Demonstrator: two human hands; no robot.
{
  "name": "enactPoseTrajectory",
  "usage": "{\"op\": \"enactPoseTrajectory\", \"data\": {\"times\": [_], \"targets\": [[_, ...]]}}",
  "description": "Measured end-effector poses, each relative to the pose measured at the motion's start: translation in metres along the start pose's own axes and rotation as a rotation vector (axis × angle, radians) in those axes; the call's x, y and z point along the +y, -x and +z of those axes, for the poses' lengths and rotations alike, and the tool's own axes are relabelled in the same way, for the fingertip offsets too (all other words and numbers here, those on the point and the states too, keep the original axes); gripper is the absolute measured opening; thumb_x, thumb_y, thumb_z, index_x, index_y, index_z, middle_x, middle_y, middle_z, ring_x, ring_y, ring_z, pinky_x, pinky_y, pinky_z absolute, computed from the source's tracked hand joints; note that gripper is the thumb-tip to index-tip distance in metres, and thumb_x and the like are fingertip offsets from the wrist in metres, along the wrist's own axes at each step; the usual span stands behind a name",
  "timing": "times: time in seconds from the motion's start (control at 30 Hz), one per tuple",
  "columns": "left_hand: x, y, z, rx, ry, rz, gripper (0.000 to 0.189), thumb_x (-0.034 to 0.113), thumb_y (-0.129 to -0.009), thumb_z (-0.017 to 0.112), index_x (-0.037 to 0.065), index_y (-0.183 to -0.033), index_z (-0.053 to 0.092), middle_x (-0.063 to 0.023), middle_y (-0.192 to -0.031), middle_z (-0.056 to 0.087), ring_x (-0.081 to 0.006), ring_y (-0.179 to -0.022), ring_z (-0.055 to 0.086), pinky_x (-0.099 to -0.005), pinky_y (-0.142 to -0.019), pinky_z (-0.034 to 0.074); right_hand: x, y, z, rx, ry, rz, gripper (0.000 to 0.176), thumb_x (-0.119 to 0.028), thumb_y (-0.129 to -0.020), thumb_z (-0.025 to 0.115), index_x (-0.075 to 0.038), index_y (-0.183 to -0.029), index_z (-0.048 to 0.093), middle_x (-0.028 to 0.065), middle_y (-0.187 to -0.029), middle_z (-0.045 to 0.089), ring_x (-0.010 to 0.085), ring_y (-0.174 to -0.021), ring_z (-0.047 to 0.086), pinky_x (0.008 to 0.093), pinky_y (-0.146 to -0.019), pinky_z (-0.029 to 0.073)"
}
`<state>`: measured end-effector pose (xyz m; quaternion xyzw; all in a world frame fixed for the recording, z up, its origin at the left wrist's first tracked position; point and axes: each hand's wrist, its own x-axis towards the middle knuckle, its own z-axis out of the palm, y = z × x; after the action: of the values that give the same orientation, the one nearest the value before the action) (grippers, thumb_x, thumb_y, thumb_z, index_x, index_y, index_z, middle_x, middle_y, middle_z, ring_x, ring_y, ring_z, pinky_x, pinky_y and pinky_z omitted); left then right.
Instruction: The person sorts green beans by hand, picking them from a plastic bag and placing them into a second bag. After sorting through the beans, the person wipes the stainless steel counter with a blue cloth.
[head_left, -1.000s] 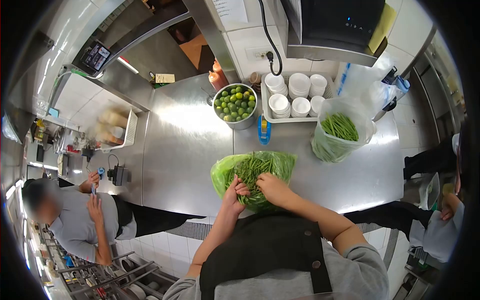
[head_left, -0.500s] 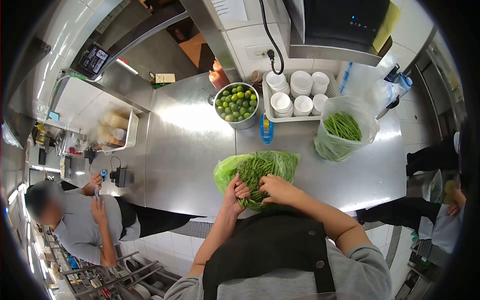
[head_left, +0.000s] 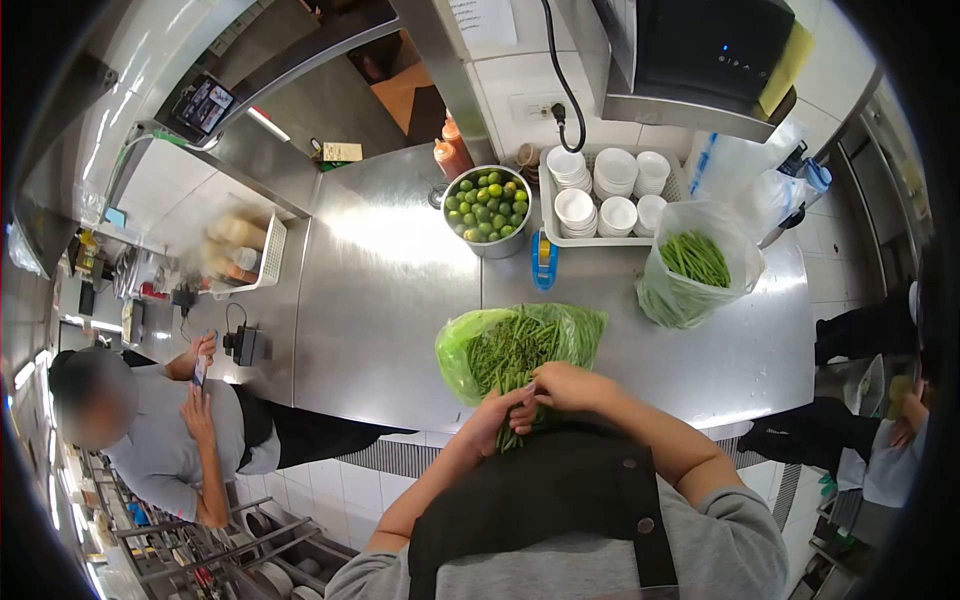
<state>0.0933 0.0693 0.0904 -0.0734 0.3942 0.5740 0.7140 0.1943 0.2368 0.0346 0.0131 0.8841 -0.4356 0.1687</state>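
Note:
My left hand (head_left: 503, 416) is closed around a small bunch of green beans (head_left: 509, 440), whose ends stick out below and above the fist. Right beside it, my right hand (head_left: 570, 386) is curled in a pinch, its fingertips close to my left thumb and the bunch; what they grip is hidden. Just beyond both hands lies an open green plastic bag (head_left: 460, 350) on the steel table. A heap of thin green beans (head_left: 515, 348) fills it.
A clear bag (head_left: 680, 302) of cut beans stands right, near a white tray (head_left: 600, 241) of stacked cups. Behind are a pot (head_left: 497, 246) of green citrus fruits and a blue tape dispenser (head_left: 544, 265). A co-worker (head_left: 170, 410) stands left; another person's hand (head_left: 908, 415) shows right.
My left hand has drawn back from the bag toward my body with the bunch of beans. The right hand has come back beside it. The view has shifted slightly.

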Motion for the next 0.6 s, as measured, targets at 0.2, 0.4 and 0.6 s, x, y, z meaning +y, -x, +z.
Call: {"op": "enactPoseTrajectory", "data": {"times": [0.2,0.4,0.6], "targets": [[-0.007,-0.003,0.007,0.072,-0.108,0.054,0.031,0.028,-0.105,0.057,0.014,-0.080,0.047,0.0052,-0.063,0.038,-0.0067,-0.054,0.038,-0.0228,-0.051,0.036,0.005,0.023,-0.008,0.099,0.168,-0.244,0.025,-0.011,-0.075,0.076,-0.008,-0.098,0.065,0.0091,-0.095,0.064,0.0305,-0.098,0.061,0.0403,-0.089,0.044],[-0.001,-0.010,-0.007,0.065,-0.089,0.143,0.040,0.033,-0.103,0.060,0.013,-0.070,0.050,0.0013,-0.058,0.044,-0.0109,-0.053,0.046,-0.0268,-0.052,0.040,-0.002,0.026,-0.002,0.304,0.157,-0.280,0.013,-0.005,-0.077,0.069,-0.010,-0.084,0.060,0.0082,-0.091,0.060,0.0297,-0.095,0.060,0.0419,-0.081,0.043],[0.019,-0.011,-0.021,0.357,-0.144,0.365,0.042,0.034,-0.102,0.063,0.006,-0.071,0.060,-0.0081,-0.065,0.062,-0.0168,-0.061,0.060,-0.0302,-0.058,0.051,0.006,0.049,0.004,0.345,0.079,-0.284,0.011,0.000,-0.079,0.066,-0.006,-0.083,0.058,0.0099,-0.088,0.058,0.0315,-0.090,0.059,0.0420,-0.078,0.045]]}}
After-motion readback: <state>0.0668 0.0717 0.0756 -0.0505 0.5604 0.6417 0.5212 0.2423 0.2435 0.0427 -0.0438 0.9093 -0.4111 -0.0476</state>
